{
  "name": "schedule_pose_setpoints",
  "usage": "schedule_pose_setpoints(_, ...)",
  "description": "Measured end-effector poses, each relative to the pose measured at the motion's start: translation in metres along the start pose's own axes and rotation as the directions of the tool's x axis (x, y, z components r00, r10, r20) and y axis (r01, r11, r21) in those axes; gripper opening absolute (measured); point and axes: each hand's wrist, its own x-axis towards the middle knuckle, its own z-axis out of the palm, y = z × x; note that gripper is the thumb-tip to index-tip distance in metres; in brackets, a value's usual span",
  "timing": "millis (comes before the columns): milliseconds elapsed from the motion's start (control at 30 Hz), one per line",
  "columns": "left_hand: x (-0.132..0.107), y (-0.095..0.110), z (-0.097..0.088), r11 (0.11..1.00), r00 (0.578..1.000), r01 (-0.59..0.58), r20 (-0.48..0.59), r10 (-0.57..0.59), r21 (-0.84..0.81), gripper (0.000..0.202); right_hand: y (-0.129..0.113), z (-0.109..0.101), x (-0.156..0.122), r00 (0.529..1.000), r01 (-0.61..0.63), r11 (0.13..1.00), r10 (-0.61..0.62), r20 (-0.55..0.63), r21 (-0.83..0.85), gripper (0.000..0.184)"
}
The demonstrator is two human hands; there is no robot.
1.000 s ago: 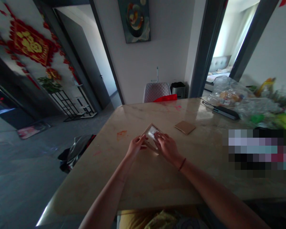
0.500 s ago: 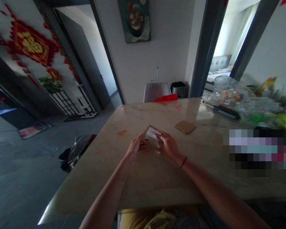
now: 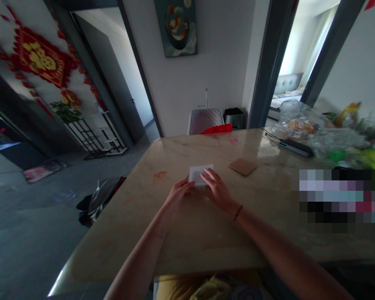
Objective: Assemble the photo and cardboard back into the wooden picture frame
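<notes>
A small square panel point(image 3: 196, 173) with a whitish, greyish face is held over the middle of the marble-look table point(image 3: 206, 237). My left hand point(image 3: 178, 191) grips its lower left corner, the thumb on the face and the other fingers mostly out of sight behind it. From the right, my right hand point(image 3: 217, 185) has its fingers stretched across the face, while the thumb is near the lower edge. Whether the panel touches the table I cannot tell. A flat brown square point(image 3: 243, 166), like cardboard, lies to the right beyond my right hand.
Clear plastic bags point(image 3: 303, 118) and other packages crowd the table's right side, near a dark elongated device point(image 3: 296, 147) with a cable. A blurred-out patch point(image 3: 340, 196) covers something on the right. Behind the table's far edge stands a quilted chair point(image 3: 204, 118).
The panel has been tilted so its whitish face shows more squarely; its brownish edge showed before. My right fingers have spread over the face, and my left thumb has come onto it.
</notes>
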Motion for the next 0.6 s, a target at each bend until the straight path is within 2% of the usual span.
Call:
schedule_pose_setpoints(167,0.001,-0.002,-0.001,1.0,0.999,-0.011,-0.035,0.011,-0.006,0.027,0.0,-0.001,0.001,0.999,-0.035,0.999,0.036,-0.019,0.019,0.049)
schedule_pose_setpoints(233,0.001,-0.002,-0.001,1.0,0.999,-0.003,-0.041,0.003,-0.016,0.028,0.004,-0.004,0.003,0.988,-0.117,0.991,0.122,-0.097,0.056,0.05)
schedule_pose_setpoints(333,0.001,0.0,-0.001,0.999,1.0,-0.003,-0.029,0.003,-0.034,0.03,0.015,-0.009,0.007,0.935,-0.251,0.953,0.284,-0.213,0.167,0.051)
schedule_pose_setpoints(400,0.0,0.0,0.0,0.999,1.0,-0.016,-0.022,0.015,-0.034,0.031,0.022,-0.011,0.01,0.915,-0.313,0.897,0.373,-0.155,0.312,0.047)
schedule_pose_setpoints(467,0.001,0.0,0.001,0.999,0.999,-0.029,-0.031,0.028,-0.022,0.033,0.027,-0.012,0.012,0.905,-0.374,0.81,0.425,-0.014,0.451,0.042)
schedule_pose_setpoints(533,0.002,-0.001,0.001,0.999,0.998,-0.038,-0.045,0.037,-0.01,0.035,0.03,-0.013,0.013,0.896,-0.414,0.74,0.434,0.094,0.529,0.036)
schedule_pose_setpoints(600,0.003,-0.003,0.001,0.999,0.998,-0.044,-0.054,0.044,0.0,0.036,0.031,-0.013,0.013,0.894,-0.421,0.712,0.43,0.124,0.562,0.031)
